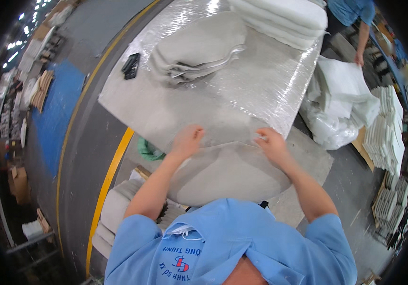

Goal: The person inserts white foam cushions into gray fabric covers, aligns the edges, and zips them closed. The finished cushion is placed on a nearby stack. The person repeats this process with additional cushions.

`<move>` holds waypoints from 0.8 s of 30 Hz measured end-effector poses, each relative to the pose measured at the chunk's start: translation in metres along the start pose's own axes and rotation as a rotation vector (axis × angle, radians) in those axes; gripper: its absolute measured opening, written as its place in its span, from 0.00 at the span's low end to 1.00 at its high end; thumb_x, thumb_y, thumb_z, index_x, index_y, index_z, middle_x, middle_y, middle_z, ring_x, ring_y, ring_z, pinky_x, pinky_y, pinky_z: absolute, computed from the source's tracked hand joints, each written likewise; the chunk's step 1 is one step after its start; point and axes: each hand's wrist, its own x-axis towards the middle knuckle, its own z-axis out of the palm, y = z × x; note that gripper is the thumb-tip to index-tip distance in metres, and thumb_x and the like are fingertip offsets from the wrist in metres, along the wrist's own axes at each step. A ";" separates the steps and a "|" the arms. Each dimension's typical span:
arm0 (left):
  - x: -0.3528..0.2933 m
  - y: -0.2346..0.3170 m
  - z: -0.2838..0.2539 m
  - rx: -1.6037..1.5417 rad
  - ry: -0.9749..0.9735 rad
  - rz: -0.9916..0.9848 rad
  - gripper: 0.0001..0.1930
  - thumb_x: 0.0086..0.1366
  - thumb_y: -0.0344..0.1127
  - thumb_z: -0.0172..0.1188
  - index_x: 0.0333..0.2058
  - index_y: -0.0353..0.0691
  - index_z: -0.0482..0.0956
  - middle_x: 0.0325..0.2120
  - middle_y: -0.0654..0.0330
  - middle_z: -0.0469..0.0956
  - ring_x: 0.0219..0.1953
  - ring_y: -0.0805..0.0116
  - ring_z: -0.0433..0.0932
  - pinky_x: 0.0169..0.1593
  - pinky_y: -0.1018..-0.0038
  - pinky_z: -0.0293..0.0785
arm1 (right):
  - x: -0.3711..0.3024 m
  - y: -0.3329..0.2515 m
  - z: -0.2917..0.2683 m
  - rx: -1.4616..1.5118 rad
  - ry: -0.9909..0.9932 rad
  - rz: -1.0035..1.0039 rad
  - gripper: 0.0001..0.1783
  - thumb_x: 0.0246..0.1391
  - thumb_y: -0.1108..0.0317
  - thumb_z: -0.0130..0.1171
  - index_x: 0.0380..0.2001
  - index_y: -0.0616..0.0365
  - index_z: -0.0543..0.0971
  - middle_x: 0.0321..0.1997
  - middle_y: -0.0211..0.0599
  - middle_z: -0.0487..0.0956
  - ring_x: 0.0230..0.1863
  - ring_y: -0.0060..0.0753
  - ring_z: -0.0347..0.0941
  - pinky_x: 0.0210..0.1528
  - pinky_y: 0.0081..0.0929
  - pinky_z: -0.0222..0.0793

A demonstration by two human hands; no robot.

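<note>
A rounded, pale grey fabric-like piece lies in front of my body, its far edge reaching the wrapped table surface. At the left end of that edge is my left hand, fingers curled in and blurred by motion. My right hand is at the right end, thumb and fingers pinched together, also somewhat blurred. Whatever the fingertips grip is too small to make out. Past my hands, a stack of similar grey pieces rests on the plastic-wrapped table. A small black object lies left of the stack.
Thick white padding is piled at the table's far right. Beyond it, a co-worker's hand touches white sheets over clear plastic. White stacks stand farther right. More grey pieces and green material are at my left.
</note>
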 end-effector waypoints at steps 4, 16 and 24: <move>-0.079 -0.002 -0.093 0.121 -0.175 -0.336 0.25 0.78 0.53 0.50 0.52 0.34 0.81 0.47 0.45 0.84 0.49 0.47 0.82 0.56 0.58 0.76 | -0.086 0.034 -0.064 -0.453 -0.046 0.068 0.34 0.63 0.53 0.66 0.66 0.60 0.74 0.61 0.55 0.78 0.59 0.53 0.77 0.59 0.46 0.74; -0.160 -0.028 -0.030 -0.057 -0.239 -0.761 0.28 0.78 0.52 0.46 0.60 0.30 0.69 0.36 0.43 0.80 0.23 0.58 0.81 0.23 0.65 0.77 | -0.099 -0.012 -0.063 0.415 -0.405 1.013 0.35 0.75 0.44 0.45 0.67 0.65 0.68 0.59 0.51 0.79 0.52 0.45 0.80 0.48 0.44 0.81; -0.128 -0.040 -0.029 0.036 -0.390 -0.686 0.30 0.79 0.51 0.42 0.56 0.22 0.73 0.53 0.25 0.76 0.60 0.29 0.74 0.63 0.48 0.69 | -0.087 0.031 -0.039 0.287 -0.439 1.177 0.36 0.73 0.45 0.46 0.66 0.68 0.71 0.64 0.54 0.78 0.60 0.51 0.78 0.58 0.48 0.76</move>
